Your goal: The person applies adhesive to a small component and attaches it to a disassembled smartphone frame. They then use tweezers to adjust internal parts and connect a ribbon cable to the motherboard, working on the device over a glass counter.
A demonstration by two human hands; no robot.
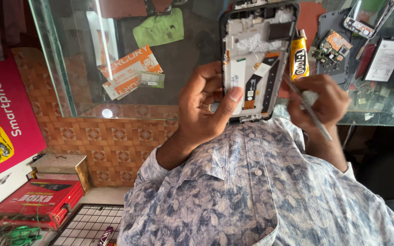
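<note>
I see the glass counter [69, 68] top first, cluttered along its right side. Opened phone frame [257, 59], back off and insides bare, is held upright over the counter edge, just above my shirt. Left hand [206, 109] is wrapped round its lower left side, thumb pressed on the inner face. Right hand [322, 102] is closed on thin metal tweezers [313, 114], tip at the frame's right edge. Judging progress: strip-down looks done; circuit board [331, 48] lies apart on the counter, yellow glue tube [299, 57] just beside the frame. Refit appears left.
</note>
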